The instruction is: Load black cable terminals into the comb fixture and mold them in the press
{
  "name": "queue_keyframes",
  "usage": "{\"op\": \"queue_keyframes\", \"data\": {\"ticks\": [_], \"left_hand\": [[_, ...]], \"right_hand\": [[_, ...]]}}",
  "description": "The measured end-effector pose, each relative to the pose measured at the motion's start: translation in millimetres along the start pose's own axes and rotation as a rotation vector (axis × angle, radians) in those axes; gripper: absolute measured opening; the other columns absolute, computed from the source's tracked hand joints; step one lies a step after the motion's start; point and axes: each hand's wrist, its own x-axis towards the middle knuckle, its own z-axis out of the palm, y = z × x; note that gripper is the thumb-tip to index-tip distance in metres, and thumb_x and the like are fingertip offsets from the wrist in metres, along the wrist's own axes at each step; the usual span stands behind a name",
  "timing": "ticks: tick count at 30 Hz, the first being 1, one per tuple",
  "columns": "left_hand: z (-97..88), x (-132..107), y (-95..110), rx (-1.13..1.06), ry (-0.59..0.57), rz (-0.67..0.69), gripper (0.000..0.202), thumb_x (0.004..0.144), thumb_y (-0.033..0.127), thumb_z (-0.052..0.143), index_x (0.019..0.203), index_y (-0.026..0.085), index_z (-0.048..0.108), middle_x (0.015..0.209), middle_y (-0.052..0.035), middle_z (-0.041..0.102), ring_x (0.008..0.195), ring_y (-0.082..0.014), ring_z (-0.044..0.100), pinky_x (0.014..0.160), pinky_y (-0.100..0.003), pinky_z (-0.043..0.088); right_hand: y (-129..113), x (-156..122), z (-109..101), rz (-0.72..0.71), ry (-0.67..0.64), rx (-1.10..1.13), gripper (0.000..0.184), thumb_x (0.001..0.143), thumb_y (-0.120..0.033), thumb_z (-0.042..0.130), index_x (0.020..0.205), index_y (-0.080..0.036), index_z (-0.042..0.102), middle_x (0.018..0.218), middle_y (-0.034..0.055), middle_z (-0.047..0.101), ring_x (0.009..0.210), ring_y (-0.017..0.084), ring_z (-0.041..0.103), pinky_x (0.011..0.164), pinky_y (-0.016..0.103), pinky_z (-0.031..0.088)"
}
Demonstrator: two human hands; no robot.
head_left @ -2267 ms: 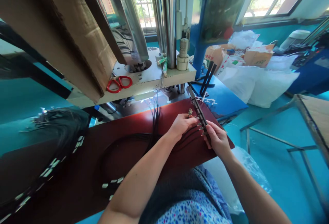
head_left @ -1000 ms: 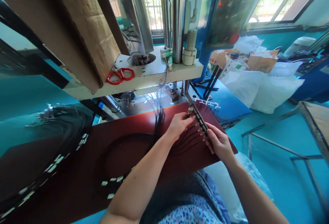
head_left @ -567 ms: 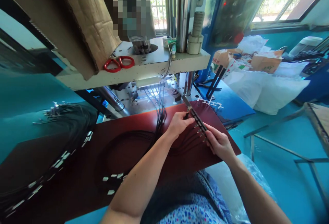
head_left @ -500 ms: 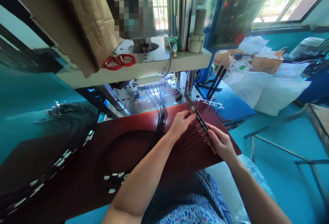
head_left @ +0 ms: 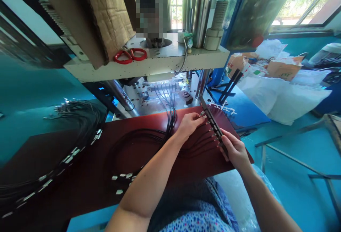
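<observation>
My right hand [head_left: 234,149] grips the near end of a long, dark slotted metal bar [head_left: 214,125], tilted above the brown board. Thin black cables with small metallic ends [head_left: 213,135] run from the bar's left edge. The fingers of my left hand [head_left: 189,126] are pinched on a small metallic cable end [head_left: 203,114] beside the bar's upper part. Whether that end touches the bar is too small to tell. Left of my hands, a bundle of black cables [head_left: 170,118] leads from the press bed onto the board.
The press [head_left: 160,65] stands ahead, with red-handled scissors [head_left: 130,55] on its plate. Black cables with white tags [head_left: 71,155] lie at left on the brown board [head_left: 144,147]. A white branched plastic piece [head_left: 223,108] lies near the blue surface [head_left: 249,109]. White sacks [head_left: 282,97] stand at right.
The view has shifted a little, so the scene sits further right. My left fingertips have moved from against the bar to its left edge, where a metallic cable end now shows. My right hand keeps its grip.
</observation>
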Motion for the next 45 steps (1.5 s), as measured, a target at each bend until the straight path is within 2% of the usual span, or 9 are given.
{"op": "queue_keyframes", "data": {"ticks": [3, 7, 12, 15, 20, 27, 35, 41, 45], "left_hand": [[2.6, 0, 3, -0.14, -0.021, -0.073, 0.027, 0.06, 0.038, 0.067, 0.063, 0.014, 0.056, 0.053, 0.0038, 0.051, 0.048, -0.0065, 0.039, 0.049, -0.021, 0.028], [5.4, 1, 0, -0.208, -0.008, -0.039, 0.025, 0.057, 0.036, 0.068, 0.06, 0.013, 0.057, 0.055, 0.0024, 0.053, 0.052, -0.0083, 0.045, 0.052, -0.022, 0.031], [5.4, 0, -2, -0.146, 0.034, 0.029, 0.022, 0.062, 0.034, 0.063, 0.06, 0.013, 0.056, 0.055, 0.0036, 0.05, 0.051, -0.007, 0.04, 0.051, -0.021, 0.029], [0.2, 1, -1, -0.103, -0.002, 0.046, 0.028, 0.068, 0.041, 0.059, 0.066, 0.014, 0.056, 0.057, 0.0041, 0.048, 0.05, -0.006, 0.037, 0.049, -0.021, 0.026], [-9.0, 7, -2, -0.045, 0.076, 0.072, 0.031, 0.074, 0.044, 0.05, 0.061, 0.016, 0.048, 0.049, 0.0064, 0.036, 0.046, -0.0056, 0.028, 0.046, -0.021, 0.019], [-7.6, 7, -3, -0.021, -0.01, 0.029, 0.027, 0.068, 0.039, 0.054, 0.056, 0.016, 0.045, 0.051, 0.006, 0.036, 0.049, -0.0064, 0.03, 0.049, -0.022, 0.021], [-11.7, 11, -5, 0.059, -0.038, 0.096, 0.027, 0.072, 0.034, 0.048, 0.053, 0.018, 0.037, 0.049, 0.0068, 0.03, 0.047, -0.0064, 0.024, 0.047, -0.023, 0.017], [-14.0, 13, -15, 0.403, 0.049, 0.104, 0.03, 0.081, 0.028, 0.042, 0.053, 0.018, 0.035, 0.052, 0.0038, 0.037, 0.052, -0.0098, 0.037, 0.052, -0.023, 0.026], [-6.5, -1, -2, 0.866, 0.226, 0.171, 0.014, 0.08, 0.03, 0.051, 0.079, 0.017, 0.055, 0.087, -0.0078, 0.059, 0.086, -0.0208, 0.053, 0.076, -0.03, 0.038]], "right_hand": [[0, 0, -1, 0.01, -0.015, -0.012, 0.05, 0.084, -0.046, 0.055, 0.124, -0.016, 0.053, 0.053, -0.0031, 0.054, 0.031, 0.006, 0.039, 0.027, 0.016, 0.027], [-1, -1, 1, 0.006, -0.018, -0.06, 0.052, 0.084, -0.048, 0.054, 0.126, -0.016, 0.052, 0.053, -0.0033, 0.052, 0.031, 0.006, 0.038, 0.027, 0.016, 0.027], [-2, -2, 4, -0.038, -0.036, -0.186, 0.053, 0.086, -0.047, 0.052, 0.128, -0.014, 0.051, 0.049, -0.0046, 0.049, 0.031, 0.006, 0.037, 0.028, 0.016, 0.029], [-3, -1, 3, -0.008, -0.035, -0.119, 0.053, 0.085, -0.047, 0.053, 0.127, -0.015, 0.051, 0.051, -0.0042, 0.05, 0.031, 0.006, 0.038, 0.028, 0.016, 0.027], [-4, 0, 0, 0.02, -0.015, -0.044, 0.051, 0.084, -0.047, 0.055, 0.124, -0.015, 0.053, 0.051, -0.0036, 0.052, 0.03, 0.006, 0.039, 0.028, 0.016, 0.026], [0, 2, -2, 0.037, -0.05, -0.052, 0.052, 0.084, -0.047, 0.055, 0.125, -0.016, 0.052, 0.051, -0.0037, 0.051, 0.031, 0.006, 0.039, 0.027, 0.015, 0.027], [-4, 1, 1, 0.033, -0.087, -0.174, 0.056, 0.086, -0.049, 0.05, 0.129, -0.013, 0.048, 0.049, -0.0049, 0.047, 0.03, 0.006, 0.036, 0.027, 0.016, 0.026], [-9, 6, 6, 0.044, -0.149, -0.354, 0.056, 0.086, -0.051, 0.043, 0.127, -0.013, 0.048, 0.05, -0.0058, 0.044, 0.029, 0.008, 0.038, 0.027, 0.019, 0.028], [-10, 14, 5, 0.103, -0.209, -0.46, 0.055, 0.083, -0.052, 0.042, 0.125, -0.016, 0.046, 0.053, -0.0062, 0.044, 0.029, 0.01, 0.038, 0.027, 0.021, 0.028]]}}
